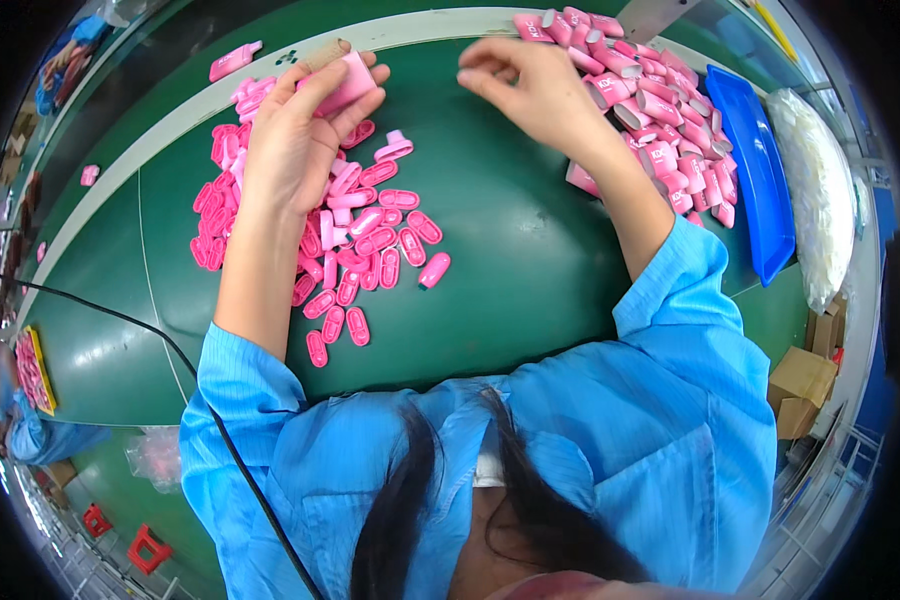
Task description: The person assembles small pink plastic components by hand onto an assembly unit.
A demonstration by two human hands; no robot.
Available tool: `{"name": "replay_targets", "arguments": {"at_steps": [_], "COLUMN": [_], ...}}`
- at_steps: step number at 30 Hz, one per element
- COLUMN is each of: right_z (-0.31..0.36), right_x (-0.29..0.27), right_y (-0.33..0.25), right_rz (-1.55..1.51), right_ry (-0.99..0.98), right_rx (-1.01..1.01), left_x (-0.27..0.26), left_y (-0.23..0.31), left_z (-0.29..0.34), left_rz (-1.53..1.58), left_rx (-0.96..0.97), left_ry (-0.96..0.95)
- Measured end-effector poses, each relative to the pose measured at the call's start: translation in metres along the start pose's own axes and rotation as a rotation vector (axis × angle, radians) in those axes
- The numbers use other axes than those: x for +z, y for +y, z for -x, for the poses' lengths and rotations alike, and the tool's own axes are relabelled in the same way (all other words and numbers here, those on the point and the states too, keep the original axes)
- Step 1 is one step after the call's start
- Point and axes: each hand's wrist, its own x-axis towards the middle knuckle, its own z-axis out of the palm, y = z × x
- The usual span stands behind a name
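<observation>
My left hand (305,125) is closed around a pink casing (351,84), with the thumb across it. A tan covering wraps one of its fingertips. Below and around that hand lies a loose heap of small pink oval caps (376,240), some showing their hollow side and some with a raised mouthpiece. Over the green surface to the right, my right hand (528,85) hangs with loosely bent fingers, thumb and fingertips a little apart. Nothing shows in it. Just beyond its knuckles begins a pile of pink tube-like shells (660,115), several with open ends.
A long blue tray (755,170) borders the shell pile, beside a white plastic bag (815,195). A pink device (235,62) lies by the belt's far pale edge. At left are a black cable (120,312) and a yellow tray (38,370) of pink parts. Cardboard boxes (803,385) stand right.
</observation>
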Motion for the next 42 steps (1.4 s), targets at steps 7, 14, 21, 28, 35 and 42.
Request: {"name": "replay_targets", "arguments": {"at_steps": [7, 14, 21, 28, 35, 42], "right_z": [-0.010, 0.004, -0.011, -0.006, -0.009, -0.011], "right_x": [0.046, 0.053, 0.026, 0.026, 0.015, 0.008], "right_y": [-0.032, -0.033, -0.031, -0.027, -0.032, -0.030], "right_rz": [0.031, -0.086, -0.231, -0.530, -0.643, -0.580], "right_ry": [-0.272, -0.452, -0.280, -0.222, -0.250, -0.427], "right_rx": [-0.088, -0.286, 0.157, 0.371, 0.335, 0.283], "left_x": [-0.024, -0.025, -0.012, 0.005, 0.010, 0.002], "left_y": [0.004, 0.007, -0.001, -0.021, -0.013, -0.006], "left_z": [0.000, 0.005, 0.007, 0.012, 0.007, 0.012], "left_rz": [0.055, -0.060, -0.506, -0.555, -0.263, -0.296], "left_rx": [0.092, 0.047, 0.222, 0.211, 0.084, 0.016], "left_ry": [0.034, -0.001, -0.009, -0.066, -0.051, -0.108]}}
